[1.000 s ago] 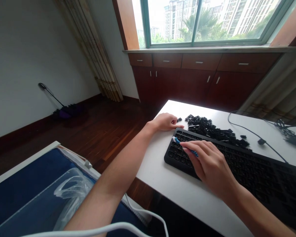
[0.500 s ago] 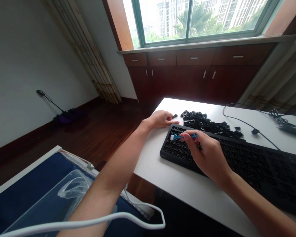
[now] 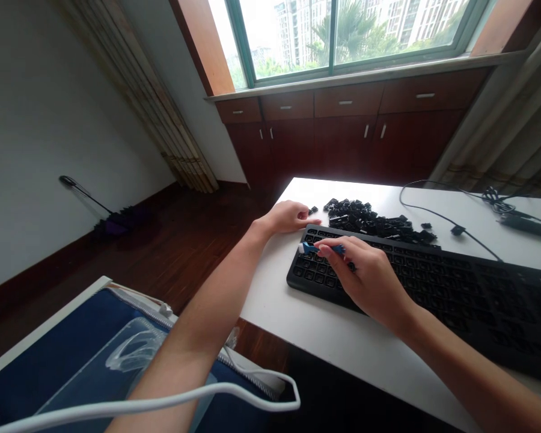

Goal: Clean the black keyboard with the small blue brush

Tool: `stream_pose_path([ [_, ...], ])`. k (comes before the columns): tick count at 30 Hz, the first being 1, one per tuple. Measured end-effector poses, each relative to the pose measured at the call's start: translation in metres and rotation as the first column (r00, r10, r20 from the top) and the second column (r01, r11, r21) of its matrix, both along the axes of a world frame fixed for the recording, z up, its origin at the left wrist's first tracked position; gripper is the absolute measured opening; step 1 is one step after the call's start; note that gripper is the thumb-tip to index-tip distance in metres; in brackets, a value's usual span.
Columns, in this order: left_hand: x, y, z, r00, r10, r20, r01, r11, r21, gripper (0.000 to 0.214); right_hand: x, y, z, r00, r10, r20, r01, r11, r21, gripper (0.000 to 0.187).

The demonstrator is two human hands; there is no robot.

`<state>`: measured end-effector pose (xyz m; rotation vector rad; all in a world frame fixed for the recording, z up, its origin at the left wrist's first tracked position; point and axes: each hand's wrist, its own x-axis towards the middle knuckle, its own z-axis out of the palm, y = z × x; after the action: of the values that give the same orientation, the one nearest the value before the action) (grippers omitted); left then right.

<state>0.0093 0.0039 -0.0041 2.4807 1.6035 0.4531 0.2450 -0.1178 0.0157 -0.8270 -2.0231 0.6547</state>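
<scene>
White surface [image 3: 338, 346] — right hand [image 3: 370, 278] clamped on blue brush [image 3: 316, 247], its tip nudged closer to the open left hand [image 3: 288, 218] — keyboard [image 3: 455, 291] lettering unreadable.

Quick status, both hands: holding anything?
Left hand: open, holding nothing, resting on the white table beside the keyboard.
Right hand: closed on the blue brush.

Handle of brush [image 3: 313, 247] mostly under right hand [image 3: 369, 279]
</scene>
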Motion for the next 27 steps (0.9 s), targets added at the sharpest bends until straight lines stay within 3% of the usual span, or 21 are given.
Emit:
stream_pose_path([
  [8, 0.0003, 0.0011, -0.0017, 1.000, -0.013, -0.008, 0.013, 1.000, 0.008, 0.058, 0.0013, -0.0003, -0.0009, 1.000, -0.007, -0.026, 0.005, 0.994, -0.106, 0.025],
  [17, 0.0004, 0.0003, -0.0012, 1.000, -0.023, 0.009, 0.023, 1.000, 0.003, 0.057, 0.0009, 0.0001, 0.0020, 0.997, -0.075, 0.021, 0.076, 0.996, -0.055, 0.027],
  [23, 0.0011, 0.0002, -0.0002, 1.000, -0.010, 0.000, 0.010, 1.000, -0.007, 0.057, 0.0038, -0.0033, 0.0075, 0.998, 0.039, 0.056, -0.036, 0.998, -0.051, 0.028],
  [27, 0.0003, 0.0004, -0.0009, 1.000, -0.013, -0.001, 0.013, 1.000, -0.006, 0.057, 0.0033, -0.0042, 0.0075, 0.997, 0.062, -0.038, -0.065, 0.994, -0.089, 0.022],
])
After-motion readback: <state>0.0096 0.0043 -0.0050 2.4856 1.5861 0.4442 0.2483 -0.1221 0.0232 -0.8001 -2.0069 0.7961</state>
